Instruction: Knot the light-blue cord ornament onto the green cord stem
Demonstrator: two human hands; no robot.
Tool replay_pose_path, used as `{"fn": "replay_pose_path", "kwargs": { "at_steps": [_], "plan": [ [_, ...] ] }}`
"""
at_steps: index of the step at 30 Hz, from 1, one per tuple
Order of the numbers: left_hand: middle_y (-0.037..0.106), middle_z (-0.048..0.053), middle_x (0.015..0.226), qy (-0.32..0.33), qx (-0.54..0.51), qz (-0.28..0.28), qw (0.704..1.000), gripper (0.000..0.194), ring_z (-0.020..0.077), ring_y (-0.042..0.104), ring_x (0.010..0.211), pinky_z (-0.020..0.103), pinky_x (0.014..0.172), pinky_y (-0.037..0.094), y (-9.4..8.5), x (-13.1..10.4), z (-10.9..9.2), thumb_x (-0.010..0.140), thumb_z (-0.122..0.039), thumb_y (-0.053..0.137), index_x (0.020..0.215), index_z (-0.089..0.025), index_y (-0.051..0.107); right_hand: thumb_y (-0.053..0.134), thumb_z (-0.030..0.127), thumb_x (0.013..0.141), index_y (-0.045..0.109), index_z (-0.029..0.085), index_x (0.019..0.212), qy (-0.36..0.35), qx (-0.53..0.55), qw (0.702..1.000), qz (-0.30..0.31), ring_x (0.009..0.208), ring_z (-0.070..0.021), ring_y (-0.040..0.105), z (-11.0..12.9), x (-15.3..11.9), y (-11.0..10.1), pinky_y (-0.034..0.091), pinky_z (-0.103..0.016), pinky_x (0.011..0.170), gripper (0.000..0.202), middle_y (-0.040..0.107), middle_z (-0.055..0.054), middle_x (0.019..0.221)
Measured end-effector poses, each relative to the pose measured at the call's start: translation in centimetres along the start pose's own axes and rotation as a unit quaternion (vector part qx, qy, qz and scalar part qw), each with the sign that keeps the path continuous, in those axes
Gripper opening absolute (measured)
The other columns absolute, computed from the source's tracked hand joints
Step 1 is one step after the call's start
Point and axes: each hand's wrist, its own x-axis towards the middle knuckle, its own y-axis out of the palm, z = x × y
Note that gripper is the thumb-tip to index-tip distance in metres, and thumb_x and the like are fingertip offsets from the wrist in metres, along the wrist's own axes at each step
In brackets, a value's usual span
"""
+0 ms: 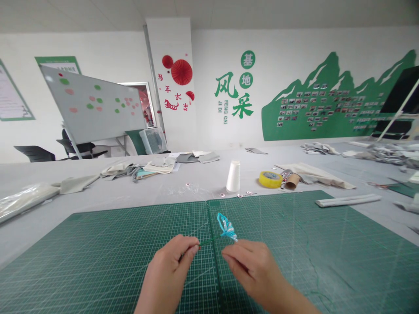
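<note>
Between the fingertips of my right hand (pixel 253 264) is the lower end of a light-blue looped ornament (pixel 226 227) with white beads, its loops pointing up and to the left. My left hand (pixel 172 266) pinches a thin green thread (pixel 210 240), which runs across to the base of the ornament. A tiny red bit shows at the left fingertips; what it is I cannot make out. Both hands are above the green cutting mats (pixel 124 257), close to the seam. More green thread (pixel 308 246) trails loosely over the right-hand mat.
Beyond the mats stand a white thread cone (pixel 233 176), a yellow tape roll (pixel 270 179) and a brown cardboard tube (pixel 292 181). A rolled pale cloth (pixel 348 200) lies on the right mat's far edge. Fabric pieces (pixel 160 165) are spread along the grey table (pixel 196 176).
</note>
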Motion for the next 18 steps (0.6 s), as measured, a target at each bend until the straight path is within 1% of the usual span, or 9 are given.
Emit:
{"fn": "replay_pose_path", "kwargs": {
  "at_steps": [5,9,11,14,18],
  "plan": [
    [0.064,-0.001,0.082,0.019,-0.036,0.009,0.999,0.024,0.0173,0.061,0.078,0.027,0.072,0.045,-0.1,0.0,-0.3,0.095,-0.034,0.044,0.088,-0.025,0.066,0.044,0.022,0.096,0.067,0.018,0.082,0.041,0.037,0.998,0.014,0.058,-0.0144,0.054,-0.5,-0.1,0.2,0.036,-0.026,0.057,0.027,0.060,-0.001,0.066],
    [0.063,0.000,0.077,0.060,-0.045,0.028,0.997,0.024,0.0166,0.060,0.074,0.025,0.068,0.045,-0.3,0.1,-0.4,0.094,-0.031,0.045,0.085,-0.024,0.066,0.047,0.027,0.095,0.063,0.018,0.072,0.087,0.096,0.991,0.012,0.055,-0.0136,0.050,-0.4,0.2,-0.1,0.037,-0.025,0.055,0.030,0.055,0.001,0.060],
    [0.061,0.000,0.074,0.089,-0.039,0.040,0.994,0.024,0.0156,0.058,0.071,0.025,0.065,0.044,-0.3,0.1,-0.5,0.095,-0.028,0.045,0.083,-0.023,0.066,0.051,0.028,0.092,0.063,0.018,0.071,0.115,0.145,0.983,0.014,0.057,-0.0144,0.053,-0.3,0.5,-0.4,0.040,-0.025,0.057,0.027,0.059,0.000,0.062],
    [0.056,-0.001,0.070,0.136,-0.028,0.058,0.989,0.026,0.0146,0.055,0.068,0.024,0.063,0.041,-0.4,0.0,-0.9,0.096,-0.025,0.045,0.080,-0.022,0.065,0.056,0.029,0.088,0.066,0.018,0.072,0.148,0.222,0.963,0.033,0.062,-0.0155,0.057,-0.4,0.9,-0.9,0.043,-0.026,0.059,0.022,0.065,-0.001,0.066],
    [0.055,-0.002,0.070,0.176,0.008,0.093,0.980,0.027,0.0143,0.054,0.070,0.025,0.065,0.038,-0.7,-0.2,-1.5,0.097,-0.021,0.046,0.077,-0.022,0.064,0.061,0.034,0.085,0.070,0.017,0.070,0.161,0.299,0.939,0.054,0.062,-0.0151,0.056,-1.2,1.1,-1.1,0.043,-0.026,0.059,0.024,0.064,-0.002,0.065]
  ]
}}
